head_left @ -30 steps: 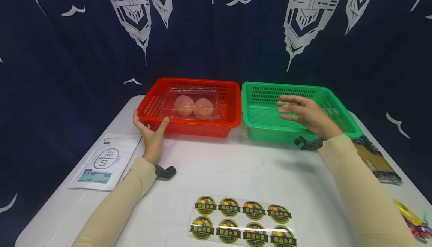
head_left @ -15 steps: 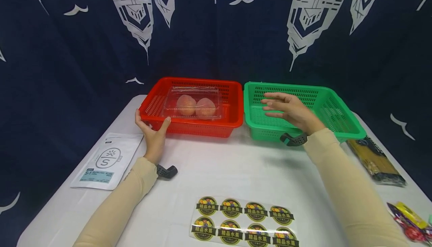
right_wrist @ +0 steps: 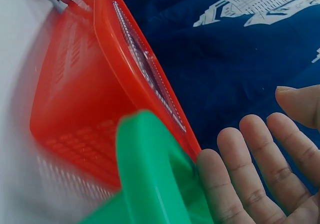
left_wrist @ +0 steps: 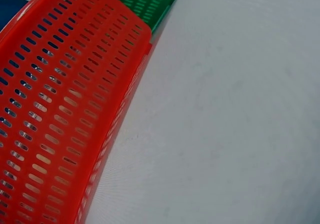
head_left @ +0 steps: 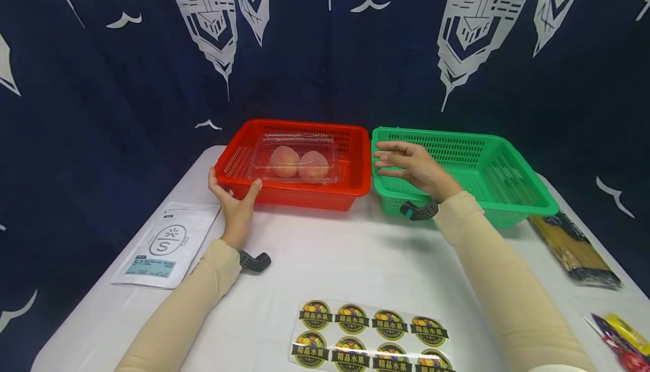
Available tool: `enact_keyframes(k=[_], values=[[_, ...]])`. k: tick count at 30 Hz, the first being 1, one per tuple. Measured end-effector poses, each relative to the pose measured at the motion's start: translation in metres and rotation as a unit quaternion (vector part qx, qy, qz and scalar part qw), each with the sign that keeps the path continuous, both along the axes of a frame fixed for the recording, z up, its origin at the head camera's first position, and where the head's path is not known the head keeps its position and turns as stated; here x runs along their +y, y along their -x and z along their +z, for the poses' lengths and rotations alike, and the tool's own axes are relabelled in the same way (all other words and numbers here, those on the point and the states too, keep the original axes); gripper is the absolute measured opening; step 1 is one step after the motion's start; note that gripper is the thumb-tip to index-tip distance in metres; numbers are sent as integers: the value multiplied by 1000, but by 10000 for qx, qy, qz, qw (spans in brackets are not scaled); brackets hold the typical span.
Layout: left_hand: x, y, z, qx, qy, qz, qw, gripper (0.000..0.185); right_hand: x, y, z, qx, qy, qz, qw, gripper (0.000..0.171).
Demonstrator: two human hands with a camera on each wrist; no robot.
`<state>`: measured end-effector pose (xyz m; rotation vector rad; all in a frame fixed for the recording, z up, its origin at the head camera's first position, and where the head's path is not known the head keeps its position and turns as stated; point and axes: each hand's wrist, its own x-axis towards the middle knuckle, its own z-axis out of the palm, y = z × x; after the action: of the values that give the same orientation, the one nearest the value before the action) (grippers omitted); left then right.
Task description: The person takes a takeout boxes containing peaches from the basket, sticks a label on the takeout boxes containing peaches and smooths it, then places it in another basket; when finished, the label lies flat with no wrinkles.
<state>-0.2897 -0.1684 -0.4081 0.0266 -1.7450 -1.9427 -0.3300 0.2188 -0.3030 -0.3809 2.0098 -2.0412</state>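
A: A dark blue cloth (head_left: pixel 325 73) printed with pale buildings hangs behind a smooth white table (head_left: pixel 315 259). What stands along the far side?

B: A red basket (head_left: pixel 299 196) on the left and, just beside it on the right, a green basket (head_left: pixel 510 174), both slotted plastic with sloping walls and rolled rims, probably set together for easy reach

A: Why is the left hand (head_left: pixel 236 211) out there?

B: Its thumb and fingers grip around the red basket's near left corner, thumb at the near rim, fingers at the left side. I'd say that steadies it; how firmly, I can't tell

A: And the right hand (head_left: pixel 413 169)?

B: Over the green basket's left end, holding nothing, its fingers extended and slightly apart. Whether the little finger touches the rim, I can't tell

A: What does the red basket carry?

B: A clear lidded box (head_left: pixel 299 138) with moulded ridges, and inside it two round, blushed peaches (head_left: pixel 313 166). The box likely guards their soft skin from the hard slots

A: And nearer?

B: A glossy sheet of round stickers (head_left: pixel 370 338) flat in the middle, a white pouch (head_left: pixel 170 242) on the left, a long brown packet (head_left: pixel 574 248) on the right
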Motion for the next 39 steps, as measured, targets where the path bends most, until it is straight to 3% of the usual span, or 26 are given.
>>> enact_keyframes(k=[4, 16, 32, 39], values=[[0, 2, -1, 12, 19, 25, 10000, 106, -12, 4, -1, 26, -53, 3, 10000, 48], [1, 3, 0, -65, 77, 13, 9999, 106, -36, 12, 0, 111, -130, -151, 9997, 51], [-2, 2, -5, -120, 5, -3, 9999, 107, -75, 26, 2, -6, 381, -584, 9976, 54], [-3, 0, -5, -222, 22, -41, 9997, 106, -91, 34, 3, -277, 580, -966, 9932, 53]])
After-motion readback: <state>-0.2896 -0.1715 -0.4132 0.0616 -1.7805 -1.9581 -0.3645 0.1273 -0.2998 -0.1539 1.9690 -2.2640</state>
